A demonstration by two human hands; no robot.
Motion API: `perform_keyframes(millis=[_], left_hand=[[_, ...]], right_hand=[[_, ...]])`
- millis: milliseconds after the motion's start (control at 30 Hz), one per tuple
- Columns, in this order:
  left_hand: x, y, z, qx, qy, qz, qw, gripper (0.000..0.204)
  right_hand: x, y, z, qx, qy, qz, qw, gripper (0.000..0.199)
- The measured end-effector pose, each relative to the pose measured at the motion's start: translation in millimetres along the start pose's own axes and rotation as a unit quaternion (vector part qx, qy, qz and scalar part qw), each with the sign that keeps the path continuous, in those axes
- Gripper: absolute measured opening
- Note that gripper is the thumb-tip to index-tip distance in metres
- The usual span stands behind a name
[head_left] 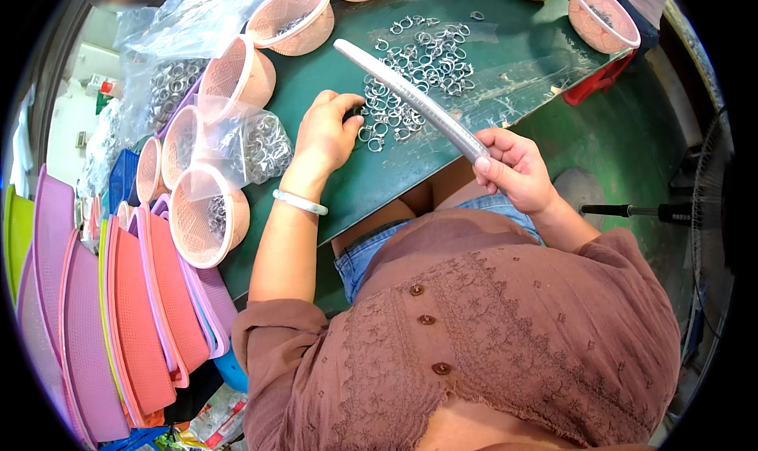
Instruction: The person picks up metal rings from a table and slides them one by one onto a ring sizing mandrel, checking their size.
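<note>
My right hand (517, 171) is closed round the near end of a long, silvery-grey rod (410, 95) with fine marks along it, like a ring mandrel. The rod slants up and leftward over the table, and its far end is free. My left hand (328, 131) rests by the left side of a loose pile of small silvery metal rings (418, 64). Its thumb and forefinger close on a small dark thing (352, 113), mostly hidden by the fingers. A pale bangle (300, 202) circles my left wrist.
Peach baskets, some holding metal pieces, line the green table (347, 206); one basket (209, 214) is near my left forearm, another (604, 16) at the far right corner. Clear bags of rings (264, 147) lie left. Stacked coloured baskets (142, 309) stand lower left; a fan (703, 206) stands right.
</note>
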State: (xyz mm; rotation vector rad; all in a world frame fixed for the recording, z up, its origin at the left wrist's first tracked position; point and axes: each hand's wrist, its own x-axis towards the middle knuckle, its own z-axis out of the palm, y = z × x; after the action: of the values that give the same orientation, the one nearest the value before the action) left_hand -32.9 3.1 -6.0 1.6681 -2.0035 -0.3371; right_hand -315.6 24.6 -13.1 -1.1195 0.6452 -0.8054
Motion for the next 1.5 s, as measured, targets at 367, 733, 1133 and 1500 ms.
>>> perform_keyframes(millis=[367,733,1133,1500], left_hand=[[-16,-1,-27,-0.659,0.052,-0.198,0.724,0.024],[-43,-2,-35,-0.767,0.044,-0.116,0.629,0.035],[-69,-1,-44,-0.543,0.011,-0.077,0.836,0.03],[-82,16,-36,-0.684,0.077,-0.072,0.721,0.028]], right_hand=[[0,3,3,-0.014,-0.031,0.031,0.999,0.026],[-1,-5,18,-0.102,-0.076,0.058,0.99,0.021],[0,-2,21,-0.145,-0.133,0.02,0.98,0.023],[-1,0,26,-0.144,-0.138,-0.017,0.98,0.023]])
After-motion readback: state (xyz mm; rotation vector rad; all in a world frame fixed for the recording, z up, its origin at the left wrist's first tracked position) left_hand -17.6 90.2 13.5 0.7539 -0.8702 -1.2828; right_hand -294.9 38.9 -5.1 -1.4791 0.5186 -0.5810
